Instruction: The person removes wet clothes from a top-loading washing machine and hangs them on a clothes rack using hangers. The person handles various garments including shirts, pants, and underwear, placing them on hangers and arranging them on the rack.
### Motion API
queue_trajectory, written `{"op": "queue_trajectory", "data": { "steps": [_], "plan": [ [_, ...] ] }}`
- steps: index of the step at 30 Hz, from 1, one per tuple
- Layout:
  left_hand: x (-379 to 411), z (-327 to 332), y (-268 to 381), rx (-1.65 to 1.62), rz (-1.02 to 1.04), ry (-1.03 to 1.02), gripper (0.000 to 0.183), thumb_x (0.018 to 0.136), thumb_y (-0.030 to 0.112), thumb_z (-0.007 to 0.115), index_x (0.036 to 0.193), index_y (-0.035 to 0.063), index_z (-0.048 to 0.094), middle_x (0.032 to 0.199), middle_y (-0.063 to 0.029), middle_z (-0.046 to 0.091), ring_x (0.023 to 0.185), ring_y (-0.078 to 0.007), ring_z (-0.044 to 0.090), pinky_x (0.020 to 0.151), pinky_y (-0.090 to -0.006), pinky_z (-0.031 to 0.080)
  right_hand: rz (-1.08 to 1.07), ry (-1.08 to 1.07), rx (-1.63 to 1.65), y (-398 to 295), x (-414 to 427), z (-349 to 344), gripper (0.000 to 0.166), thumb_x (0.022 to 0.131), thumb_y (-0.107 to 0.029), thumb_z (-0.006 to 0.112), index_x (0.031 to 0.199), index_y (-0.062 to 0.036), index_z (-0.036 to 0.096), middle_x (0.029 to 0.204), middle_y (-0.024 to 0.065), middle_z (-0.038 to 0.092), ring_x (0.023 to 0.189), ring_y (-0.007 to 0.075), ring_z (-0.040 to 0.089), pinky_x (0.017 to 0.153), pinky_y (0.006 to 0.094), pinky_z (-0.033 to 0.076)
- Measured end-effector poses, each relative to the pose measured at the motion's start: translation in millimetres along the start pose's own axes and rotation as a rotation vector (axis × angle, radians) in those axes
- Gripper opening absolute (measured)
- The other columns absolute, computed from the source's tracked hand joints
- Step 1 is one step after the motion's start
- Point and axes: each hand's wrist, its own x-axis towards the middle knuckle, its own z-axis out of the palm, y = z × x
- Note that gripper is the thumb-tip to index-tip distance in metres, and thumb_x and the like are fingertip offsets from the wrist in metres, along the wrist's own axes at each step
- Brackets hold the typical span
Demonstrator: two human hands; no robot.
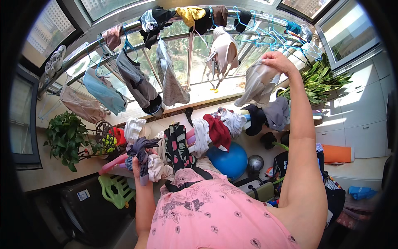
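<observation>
Up at the right, my right hand (276,62) pinches the top of a light beige cloth garment (259,82), which hangs down from my fingers near the rail. Low at the left, my left hand (136,163) is closed around a bunched dark purple-grey garment (143,152). A crumpled pale pink cloth (158,168) lies against that bundle. Between my hands, a dark red cloth (217,129), a black floral garment (177,144) and a grey cloth (277,113) are draped in a row. Garments on hangers, among them a grey top (135,79), hang from a metal rail (136,26).
Several blue wire hangers (270,34) crowd the rail's right part. A blue exercise ball (228,160) and a silver ball (255,163) lie on the floor. Potted plants stand left (68,137) and right (320,82). A green plastic stool (116,190) is at the lower left.
</observation>
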Motion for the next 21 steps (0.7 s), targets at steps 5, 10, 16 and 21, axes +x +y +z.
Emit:
{"op": "queue_trajectory", "data": {
  "steps": [5,10,16,21],
  "plan": [
    [-1.7,3.5,-10.9,0.009,0.026,0.041,0.059,0.088,0.05,0.065,0.121,0.0034,0.051,0.111,-0.0223,0.056,0.092,-0.0287,0.062,0.079,-0.0399,0.056,0.031,0.017,-0.129,-31.5,49.2,-29.4,0.022,0.083,-0.025,0.075,0.093,-0.0057,0.075,0.083,-0.0013,0.069,0.075,0.0084,0.059,0.071,0.0246,0.049],
    [-1.9,-5.5,-27.4,-0.061,0.051,0.143,0.059,0.087,0.048,0.065,0.122,0.0022,0.053,0.114,-0.0232,0.059,0.1,-0.0306,0.061,0.088,-0.043,0.053,-0.119,0.069,-0.181,-34.5,109.8,-66.8,0.022,0.085,-0.023,0.072,0.1,-0.0064,0.076,0.077,-0.0034,0.068,0.066,0.0077,0.057,0.059,0.0238,0.046],
    [4.2,7.1,-30.3,-0.085,0.034,0.064,0.056,0.087,0.042,0.067,0.122,-0.0013,0.058,0.12,-0.0157,0.063,0.118,-0.0336,0.056,0.103,-0.0446,0.046,-0.154,0.154,-0.36,-31.9,157.1,-63.0,0.024,0.084,-0.027,0.069,0.093,-0.0052,0.075,0.085,0.0028,0.071,0.076,0.0126,0.061,0.072,0.0289,0.05],
    [2.6,7.1,-39.0,-0.118,0.047,0.118,0.057,0.087,0.041,0.068,0.123,-0.0015,0.058,0.121,-0.0148,0.063,0.12,-0.0333,0.054,0.103,-0.045,0.046,-0.093,0.275,-0.335,-11.5,190.4,-52.0,0.03,0.077,-0.032,0.069,0.096,-0.0112,0.077,0.098,0.0079,0.075,0.089,0.0192,0.069,0.082,0.0313,0.053]
  ]
}}
